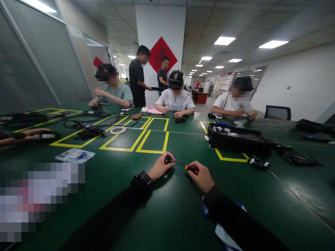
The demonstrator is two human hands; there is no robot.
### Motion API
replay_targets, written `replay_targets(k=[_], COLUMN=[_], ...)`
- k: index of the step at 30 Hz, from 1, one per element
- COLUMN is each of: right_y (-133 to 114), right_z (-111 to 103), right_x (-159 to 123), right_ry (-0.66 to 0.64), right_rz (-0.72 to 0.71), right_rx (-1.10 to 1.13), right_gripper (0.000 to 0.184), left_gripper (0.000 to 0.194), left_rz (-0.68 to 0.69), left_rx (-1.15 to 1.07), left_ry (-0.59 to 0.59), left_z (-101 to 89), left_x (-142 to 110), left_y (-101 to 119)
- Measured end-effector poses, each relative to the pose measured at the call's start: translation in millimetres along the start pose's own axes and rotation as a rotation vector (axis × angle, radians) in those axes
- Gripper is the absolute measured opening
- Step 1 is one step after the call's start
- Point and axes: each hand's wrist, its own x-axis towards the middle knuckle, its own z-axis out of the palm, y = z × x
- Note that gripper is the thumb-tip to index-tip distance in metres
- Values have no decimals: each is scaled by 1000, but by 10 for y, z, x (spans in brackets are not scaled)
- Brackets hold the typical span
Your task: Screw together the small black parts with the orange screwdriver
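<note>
My left hand rests on the green table, its fingers closed around a small black part. My right hand grips a screwdriver with an orange and black handle. The thin shaft runs left from the handle to the black part, and its tip meets it. Both forearms wear dark sleeves, and a black watch sits on my left wrist.
Yellow tape boxes mark the table ahead. A black tray of parts lies at the right, with a black and white tool beside it. Cables and a white ring lie at the left. Several people sit along the far edge.
</note>
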Motion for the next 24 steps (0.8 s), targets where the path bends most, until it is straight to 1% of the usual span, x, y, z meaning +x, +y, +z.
replay_targets(k=[11,17,24], right_y=[-47,-55,-36], right_z=[-15,-15,-16], right_x=[-3,-8,-7], right_ry=[-13,0,-3], right_rz=[-4,-5,-12], right_rx=[38,54,50], right_gripper=[14,14,14], left_gripper=[17,17,17], left_rz=[-1,-26,-12], left_rx=[2,-3,-21], left_ry=[7,22,5], left_z=[-2,-6,-13], left_x=[10,9,18], left_y=[-18,-25,-42])
